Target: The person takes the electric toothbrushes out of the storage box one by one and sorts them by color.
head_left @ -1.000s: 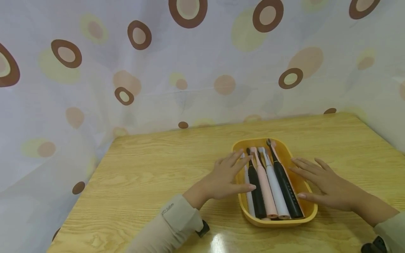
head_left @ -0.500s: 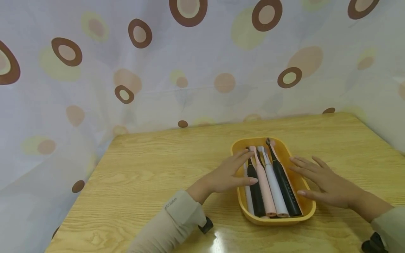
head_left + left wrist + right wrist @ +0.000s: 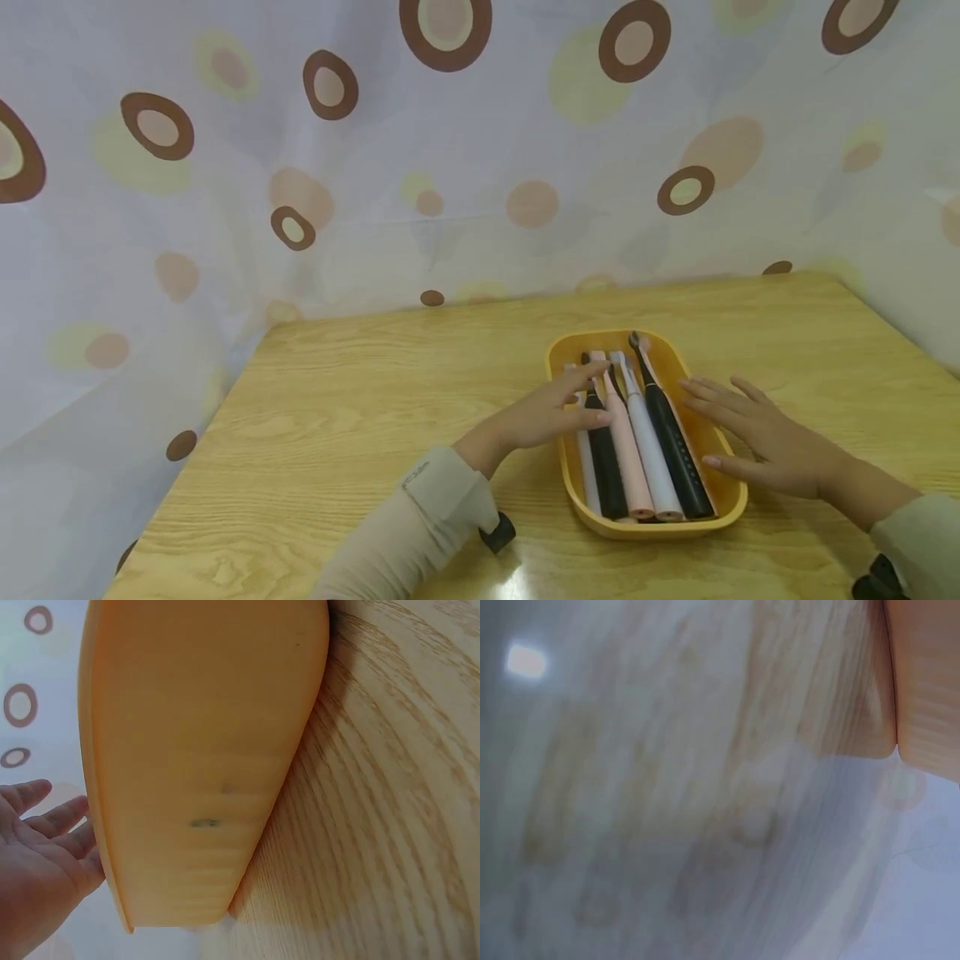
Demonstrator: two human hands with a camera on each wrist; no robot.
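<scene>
A yellow plastic basket (image 3: pixel 652 531) stands on the table, holding several electric toothbrushes laid side by side. Among them are a black toothbrush (image 3: pixel 678 454), a white toothbrush (image 3: pixel 654 458), a pink toothbrush (image 3: pixel 628 462) and another black toothbrush (image 3: pixel 607 471). My left hand (image 3: pixel 542 414) reaches over the basket's left rim, thumb and fingers spread apart above the toothbrushes and gripping nothing. On the other side my right hand (image 3: pixel 776 442) lies at the right rim with its fingers extended. In the left wrist view the left hand (image 3: pixel 37 862) shows beyond the basket's outer wall (image 3: pixel 187 735).
The wood-grain table (image 3: pixel 337 442) extends to the left of the basket and behind it. A white curtain (image 3: pixel 480 150) with brown and yellow ovals hangs along the back and sides. The right wrist view shows the glossy tabletop (image 3: pixel 667 750) and the basket's wall (image 3: pixel 934 682).
My left hand has moved a little to the right and away from me, farther over the toothbrushes. My right hand stays nearly still at the rim.
</scene>
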